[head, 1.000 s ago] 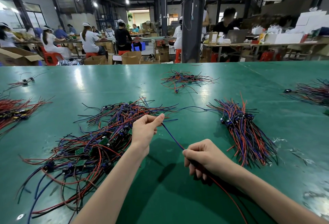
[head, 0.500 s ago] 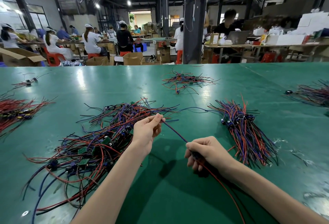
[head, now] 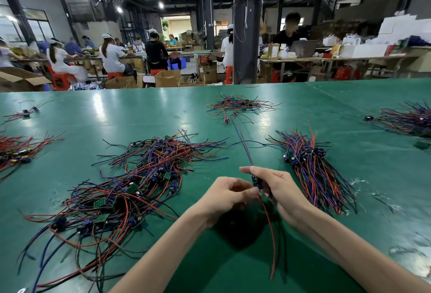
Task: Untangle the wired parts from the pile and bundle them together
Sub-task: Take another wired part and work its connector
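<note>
Left hand (head: 224,196) and right hand (head: 277,190) are close together over the green counter (head: 140,115), both pinching one small dark part with red and blue leads (head: 256,182); a neat red-and-blue wire bundle (head: 312,166) lies to their right. The large tangled pile of wired boards (head: 130,187) at left is yet to be sorted; judged under half done.

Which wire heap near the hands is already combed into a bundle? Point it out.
The bundle right of the right hand: its wires run parallel, unlike the tangled pile at left and the far loose heap.

On the bench (head: 163,115) the pile (head: 130,187) lies left of the left hand (head: 224,197), the bundle (head: 312,171) right of the right hand (head: 279,190), and the wired part (head: 268,220) between both hands.
</note>
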Demonstrator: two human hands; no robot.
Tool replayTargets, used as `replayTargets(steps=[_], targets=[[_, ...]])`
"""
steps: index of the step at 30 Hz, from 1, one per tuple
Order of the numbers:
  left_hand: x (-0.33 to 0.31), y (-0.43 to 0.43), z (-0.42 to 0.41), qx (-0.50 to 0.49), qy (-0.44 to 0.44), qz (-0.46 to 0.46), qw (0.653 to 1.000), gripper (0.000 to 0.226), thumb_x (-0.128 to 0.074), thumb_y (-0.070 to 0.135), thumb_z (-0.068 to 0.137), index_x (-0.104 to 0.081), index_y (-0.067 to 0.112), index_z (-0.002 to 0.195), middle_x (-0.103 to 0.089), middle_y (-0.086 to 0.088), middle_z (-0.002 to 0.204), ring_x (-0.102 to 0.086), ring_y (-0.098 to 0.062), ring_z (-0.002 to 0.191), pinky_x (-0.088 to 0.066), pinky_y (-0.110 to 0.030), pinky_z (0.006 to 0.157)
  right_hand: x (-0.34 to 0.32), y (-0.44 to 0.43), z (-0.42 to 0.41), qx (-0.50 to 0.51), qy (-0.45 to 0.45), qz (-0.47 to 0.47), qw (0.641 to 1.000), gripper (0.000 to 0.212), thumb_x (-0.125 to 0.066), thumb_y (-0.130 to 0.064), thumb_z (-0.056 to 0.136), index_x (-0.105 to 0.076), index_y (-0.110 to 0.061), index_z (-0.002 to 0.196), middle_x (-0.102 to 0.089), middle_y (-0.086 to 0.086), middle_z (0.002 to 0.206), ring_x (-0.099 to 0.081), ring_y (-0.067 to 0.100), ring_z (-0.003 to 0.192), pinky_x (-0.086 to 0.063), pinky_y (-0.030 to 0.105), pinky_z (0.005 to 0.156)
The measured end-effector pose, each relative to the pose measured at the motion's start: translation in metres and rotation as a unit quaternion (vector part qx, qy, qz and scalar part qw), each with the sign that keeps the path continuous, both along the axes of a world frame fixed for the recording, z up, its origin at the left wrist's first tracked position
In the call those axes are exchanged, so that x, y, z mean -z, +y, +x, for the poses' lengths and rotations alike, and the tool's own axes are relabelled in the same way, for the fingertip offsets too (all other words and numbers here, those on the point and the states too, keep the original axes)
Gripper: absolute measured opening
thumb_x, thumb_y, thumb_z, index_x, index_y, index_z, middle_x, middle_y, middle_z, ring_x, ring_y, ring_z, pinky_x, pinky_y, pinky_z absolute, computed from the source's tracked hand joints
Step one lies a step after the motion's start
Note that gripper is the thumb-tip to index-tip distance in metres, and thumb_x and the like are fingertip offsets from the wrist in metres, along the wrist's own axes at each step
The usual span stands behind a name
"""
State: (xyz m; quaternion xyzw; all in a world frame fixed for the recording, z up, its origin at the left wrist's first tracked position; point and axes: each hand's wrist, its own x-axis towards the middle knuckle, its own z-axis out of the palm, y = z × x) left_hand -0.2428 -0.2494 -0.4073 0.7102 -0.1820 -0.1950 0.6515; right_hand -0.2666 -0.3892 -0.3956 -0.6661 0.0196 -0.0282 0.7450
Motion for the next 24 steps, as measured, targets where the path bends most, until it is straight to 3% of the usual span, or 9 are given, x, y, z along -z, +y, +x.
replayTargets(steps=[3, 8, 11, 17, 24], targets=[[-0.0013, 0.0008, -0.0038, 0.025, 0.007, -0.021, 0.999, 0.006, -0.066, 0.014, 0.085, -0.067, 0.011, 0.080, -0.064, 0.004, 0.068, -0.052, -0.006, 0.060, -0.041, -0.015, 0.057, 0.0022, 0.0013, 0.0006, -0.019, 0.011, 0.028, 0.999, 0.020, -0.060, -0.019, 0.090, -0.078, -0.013, 0.089, -0.062, 0.013, 0.074, -0.053, 0.022, 0.065, -0.048, 0.028, 0.060], [-0.0019, 0.0043, -0.0033, -0.004, -0.016, -0.010, 1.000, 0.013, -0.067, 0.010, 0.086, -0.063, 0.009, 0.074, -0.057, 0.006, 0.057, -0.046, -0.003, 0.050, -0.036, -0.015, 0.050, 0.0039, 0.0042, 0.0014, -0.009, -0.001, 0.018, 1.000, 0.019, -0.058, -0.019, 0.091, -0.075, -0.012, 0.093, -0.059, 0.004, 0.069, -0.050, 0.010, 0.055, -0.042, 0.018, 0.051], [-0.0034, 0.0048, -0.0006, -0.048, -0.016, -0.029, 0.998, 0.016, -0.065, 0.010, 0.087, -0.062, 0.008, 0.072, -0.053, 0.011, 0.051, -0.042, 0.000, 0.046, -0.033, -0.012, 0.046, 0.0048, 0.0031, 0.0013, -0.015, 0.001, 0.012, 1.000, 0.014, -0.060, -0.015, 0.090, -0.065, -0.007, 0.101, -0.057, 0.005, 0.072, -0.044, 0.010, 0.055, -0.037, 0.021, 0.053], [-0.0053, 0.0075, 0.0047, -0.127, 0.007, -0.042, 0.991, 0.010, -0.063, 0.022, 0.089, -0.069, 0.017, 0.084, -0.061, 0.002, 0.079, -0.047, -0.005, 0.067, -0.036, -0.015, 0.054, 0.0071, 0.0052, -0.0035, -0.062, 0.000, -0.074, 0.995, 0.013, -0.067, -0.004, 0.083, -0.057, -0.005, 0.075, -0.055, 0.004, 0.053, -0.042, 0.007, 0.037, -0.035, 0.016, 0.040], [-0.0052, 0.0080, 0.0028, -0.101, 0.039, -0.077, 0.991, 0.007, -0.062, 0.013, 0.089, -0.068, 0.017, 0.092, -0.068, 0.012, 0.073, -0.056, 0.003, 0.065, -0.039, -0.016, 0.059, 0.0073, 0.0026, -0.0043, -0.066, 0.005, -0.068, 0.995, 0.017, -0.067, -0.003, 0.084, -0.063, -0.005, 0.068, -0.064, 0.009, 0.056, -0.049, 0.009, 0.040, -0.037, 0.017, 0.041]])
